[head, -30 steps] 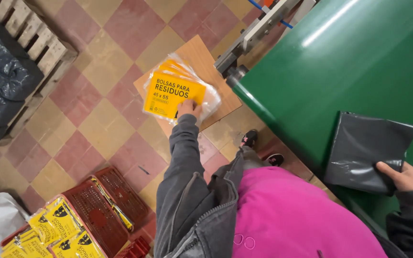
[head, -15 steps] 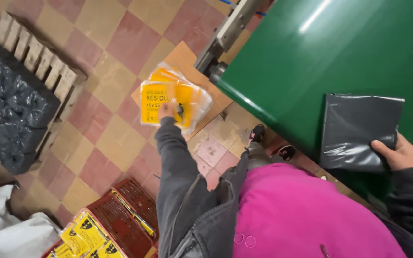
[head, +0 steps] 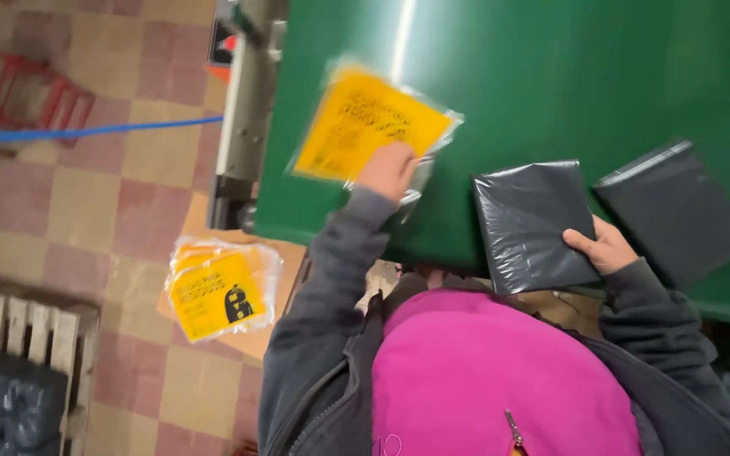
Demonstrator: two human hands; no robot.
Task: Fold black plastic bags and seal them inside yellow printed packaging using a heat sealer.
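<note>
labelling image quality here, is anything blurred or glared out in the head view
Head view: the yellow packet in the left hand is motion-smeared, its print unreadable; a bright glare streak runs down the green table; the folded black bag under the right hand is fairly sharp.

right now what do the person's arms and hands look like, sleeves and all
Both arms are in long dark grey jacket sleeves, loose and creased, with plain cuffs at the wrists. The left hand and right hand are bare: no gloves, rings or watch that I can see. The open jacket shows a zip edge and a bright magenta top underneath.
</note>
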